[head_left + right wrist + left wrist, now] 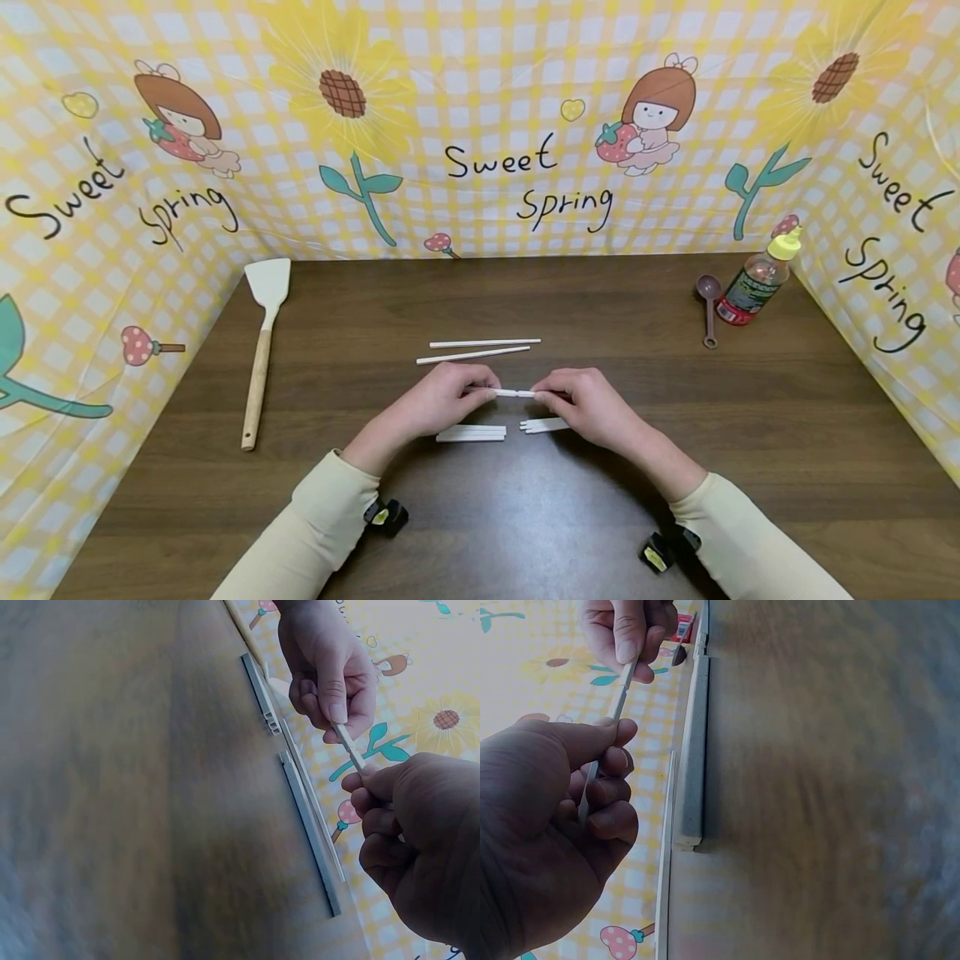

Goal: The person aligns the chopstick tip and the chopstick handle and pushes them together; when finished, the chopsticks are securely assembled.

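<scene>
Both hands meet above the middle of the table on a slim white chopstick (515,392), with a notch-like joint showing between them. My left hand (444,398) pinches its left part between thumb and fingers, with the lower end running into the palm in the left wrist view. The right part is pinched by my right hand (596,408), whose fingers curl around it and hide its far end. In front of the left hand lie short chopstick pieces (471,433) side by side. Other short pieces (542,426) lie below the right hand, partly covered by it.
Two long white chopsticks (484,343) lie behind the hands. To the left is a white spatula (268,283) with a wooden handle. A brown measuring spoon (708,304) and a yellow-capped bottle (756,283) stand back right. Patterned cloth (495,225) walls the table's back and sides.
</scene>
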`<state>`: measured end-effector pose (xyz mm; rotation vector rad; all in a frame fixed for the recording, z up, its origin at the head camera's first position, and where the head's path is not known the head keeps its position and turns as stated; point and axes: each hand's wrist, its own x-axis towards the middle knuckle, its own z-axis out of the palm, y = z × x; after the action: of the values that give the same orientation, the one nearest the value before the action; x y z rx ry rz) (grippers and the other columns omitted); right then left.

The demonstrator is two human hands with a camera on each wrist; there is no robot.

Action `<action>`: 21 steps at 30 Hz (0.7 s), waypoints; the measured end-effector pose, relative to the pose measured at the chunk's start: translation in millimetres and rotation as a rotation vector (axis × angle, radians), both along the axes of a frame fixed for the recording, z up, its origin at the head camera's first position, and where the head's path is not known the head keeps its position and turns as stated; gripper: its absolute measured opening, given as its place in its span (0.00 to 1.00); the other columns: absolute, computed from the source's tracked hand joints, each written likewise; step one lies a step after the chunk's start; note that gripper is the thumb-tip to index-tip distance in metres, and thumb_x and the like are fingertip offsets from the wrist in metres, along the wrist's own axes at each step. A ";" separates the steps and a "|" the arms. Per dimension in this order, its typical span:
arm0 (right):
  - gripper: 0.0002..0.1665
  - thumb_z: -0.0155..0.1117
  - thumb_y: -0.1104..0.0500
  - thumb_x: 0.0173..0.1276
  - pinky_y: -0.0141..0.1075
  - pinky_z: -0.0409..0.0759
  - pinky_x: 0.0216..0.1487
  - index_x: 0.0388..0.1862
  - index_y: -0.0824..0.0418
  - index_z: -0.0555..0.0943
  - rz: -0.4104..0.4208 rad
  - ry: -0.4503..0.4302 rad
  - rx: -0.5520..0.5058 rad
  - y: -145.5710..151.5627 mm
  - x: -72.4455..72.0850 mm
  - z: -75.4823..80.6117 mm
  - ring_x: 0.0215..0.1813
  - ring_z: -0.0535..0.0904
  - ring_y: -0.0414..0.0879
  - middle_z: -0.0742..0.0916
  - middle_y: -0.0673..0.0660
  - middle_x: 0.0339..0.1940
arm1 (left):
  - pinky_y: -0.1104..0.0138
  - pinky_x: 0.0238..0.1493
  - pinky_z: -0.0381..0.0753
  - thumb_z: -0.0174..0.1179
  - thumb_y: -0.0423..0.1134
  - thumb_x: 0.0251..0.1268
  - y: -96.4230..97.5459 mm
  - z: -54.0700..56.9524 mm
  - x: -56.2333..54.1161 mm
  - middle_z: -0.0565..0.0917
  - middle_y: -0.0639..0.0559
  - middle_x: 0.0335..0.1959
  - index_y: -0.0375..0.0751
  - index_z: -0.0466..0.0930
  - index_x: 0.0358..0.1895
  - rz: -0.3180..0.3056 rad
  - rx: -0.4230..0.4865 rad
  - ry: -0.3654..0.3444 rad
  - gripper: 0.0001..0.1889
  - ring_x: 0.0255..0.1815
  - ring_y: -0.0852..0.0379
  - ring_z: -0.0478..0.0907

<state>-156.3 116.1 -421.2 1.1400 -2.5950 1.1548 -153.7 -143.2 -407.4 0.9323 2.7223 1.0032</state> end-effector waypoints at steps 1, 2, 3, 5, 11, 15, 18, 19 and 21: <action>0.04 0.68 0.63 0.70 0.36 0.80 0.39 0.40 0.61 0.89 0.000 0.001 0.001 -0.1 0.1 -0.2 0.36 0.80 0.37 0.88 0.46 0.35 | 0.66 0.39 0.75 0.62 0.36 0.73 0.2 0.2 0.2 0.84 0.57 0.32 0.43 0.85 0.41 -0.001 0.001 0.000 0.04 0.31 0.63 0.74; 0.04 0.69 0.63 0.70 0.36 0.80 0.39 0.40 0.61 0.89 0.001 0.003 0.000 -0.1 0.1 -0.3 0.36 0.80 0.37 0.88 0.46 0.35 | 0.66 0.39 0.75 0.61 0.36 0.73 0.5 0.6 0.4 0.84 0.57 0.32 0.42 0.85 0.41 -0.001 0.002 0.001 0.04 0.31 0.63 0.74; 0.04 0.69 0.63 0.70 0.36 0.80 0.39 0.40 0.61 0.89 0.002 0.004 -0.002 -0.1 0.2 -0.4 0.36 0.80 0.37 0.88 0.47 0.35 | 0.66 0.38 0.75 0.62 0.35 0.73 0.7 0.9 0.5 0.84 0.57 0.32 0.42 0.85 0.41 -0.001 0.003 0.002 0.03 0.31 0.63 0.74; 0.04 0.68 0.63 0.70 0.36 0.80 0.39 0.40 0.61 0.89 0.004 0.006 -0.005 -0.1 0.0 -0.9 0.35 0.80 0.37 0.88 0.47 0.35 | 0.66 0.38 0.75 0.62 0.35 0.72 1.0 1.6 1.0 0.83 0.57 0.31 0.42 0.85 0.41 -0.002 0.006 0.007 0.03 0.31 0.63 0.74; 0.04 0.68 0.63 0.70 0.35 0.80 0.39 0.39 0.61 0.89 0.003 0.002 -0.011 -0.2 0.4 -0.7 0.35 0.80 0.37 0.88 0.47 0.34 | 0.67 0.37 0.75 0.62 0.35 0.72 2.0 2.0 1.6 0.84 0.55 0.31 0.41 0.85 0.41 -0.006 0.006 0.016 0.03 0.30 0.63 0.74; 0.04 0.68 0.64 0.70 0.35 0.79 0.38 0.39 0.61 0.89 0.002 -0.003 -0.013 -0.5 0.8 -0.4 0.35 0.80 0.37 0.88 0.48 0.34 | 0.67 0.37 0.74 0.62 0.35 0.72 2.0 0.7 1.5 0.84 0.54 0.31 0.41 0.85 0.40 -0.004 0.008 0.019 0.03 0.29 0.63 0.73; 0.04 0.68 0.64 0.70 0.35 0.79 0.38 0.39 0.61 0.89 0.003 -0.004 -0.016 -0.8 0.8 -0.4 0.34 0.79 0.38 0.88 0.48 0.34 | 0.67 0.37 0.74 0.62 0.35 0.72 1.9 0.2 1.4 0.84 0.54 0.30 0.41 0.84 0.40 -0.005 0.009 0.023 0.03 0.29 0.63 0.73; 0.04 0.68 0.64 0.70 0.35 0.79 0.38 0.39 0.61 0.89 0.004 -0.005 -0.018 -0.8 0.8 -0.4 0.34 0.79 0.38 0.88 0.48 0.34 | 0.67 0.37 0.74 0.62 0.35 0.72 2.1 0.1 1.4 0.84 0.54 0.30 0.41 0.84 0.40 -0.006 0.009 0.024 0.03 0.30 0.63 0.73; 0.04 0.69 0.64 0.70 0.35 0.79 0.38 0.39 0.61 0.89 0.004 -0.006 -0.020 -0.7 1.1 0.0 0.34 0.79 0.38 0.88 0.48 0.34 | 0.67 0.37 0.74 0.62 0.35 0.72 2.3 0.0 1.3 0.84 0.54 0.31 0.41 0.84 0.40 -0.006 0.010 0.024 0.03 0.30 0.63 0.74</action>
<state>-155.3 115.4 -421.3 1.1404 -2.5802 1.1844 -152.4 -140.9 -407.4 0.9592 2.7348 1.0117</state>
